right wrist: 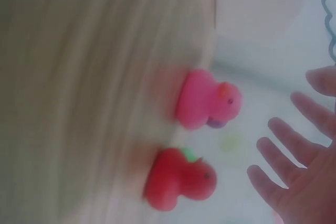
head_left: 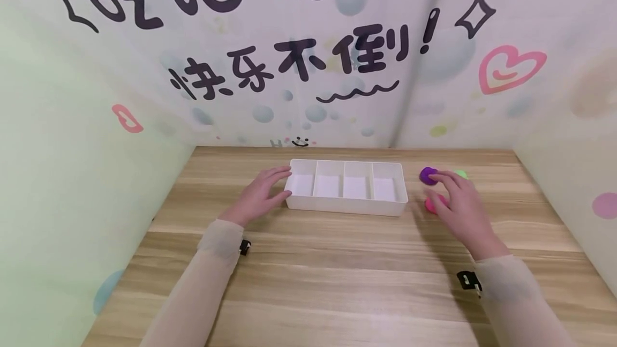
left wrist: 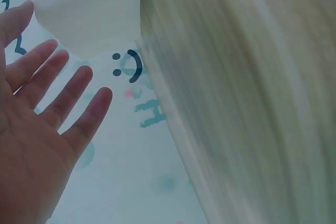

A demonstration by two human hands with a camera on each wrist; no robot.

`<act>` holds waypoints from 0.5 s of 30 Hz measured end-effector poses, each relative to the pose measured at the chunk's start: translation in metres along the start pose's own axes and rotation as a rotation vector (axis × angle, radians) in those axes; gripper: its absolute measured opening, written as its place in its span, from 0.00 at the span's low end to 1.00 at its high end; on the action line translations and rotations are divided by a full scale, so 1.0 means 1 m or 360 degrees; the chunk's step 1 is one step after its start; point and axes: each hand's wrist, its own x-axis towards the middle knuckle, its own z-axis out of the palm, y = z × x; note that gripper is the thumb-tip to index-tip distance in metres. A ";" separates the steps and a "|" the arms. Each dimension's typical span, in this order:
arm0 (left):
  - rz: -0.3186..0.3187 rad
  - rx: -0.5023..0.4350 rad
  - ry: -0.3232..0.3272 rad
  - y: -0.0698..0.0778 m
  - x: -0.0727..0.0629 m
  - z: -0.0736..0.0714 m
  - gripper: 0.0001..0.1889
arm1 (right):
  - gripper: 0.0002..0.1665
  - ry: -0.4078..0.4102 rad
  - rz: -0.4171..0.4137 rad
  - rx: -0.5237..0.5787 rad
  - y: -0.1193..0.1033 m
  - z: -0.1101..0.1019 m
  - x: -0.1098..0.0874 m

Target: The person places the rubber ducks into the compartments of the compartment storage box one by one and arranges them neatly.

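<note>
A long white divided box (head_left: 344,206) stands on the wooden table. At its left end, my left hand (head_left: 255,194) has thumb and fingertips right at the rim, fingers extended. My right hand (head_left: 463,208) is over a group of toy ducks to the right of the box, fingers loosely spread and holding nothing. A pink duck (right wrist: 197,100) and a red duck (right wrist: 170,182) show in the right wrist view, the red one hidden under the hand in the head view. Behind them are a purple toy (head_left: 427,176) and a green toy (head_left: 461,174), partly hidden.
The wooden table (head_left: 308,283) meets a printed back wall (head_left: 231,117) with large writing. Pale side walls (head_left: 62,186) close in the left and right. The box's several compartments show bare white floors.
</note>
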 end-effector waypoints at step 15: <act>0.0002 -0.0027 0.0044 -0.005 0.000 0.001 0.29 | 0.23 -0.0059 0.0114 -0.0036 0.027 -0.011 -0.016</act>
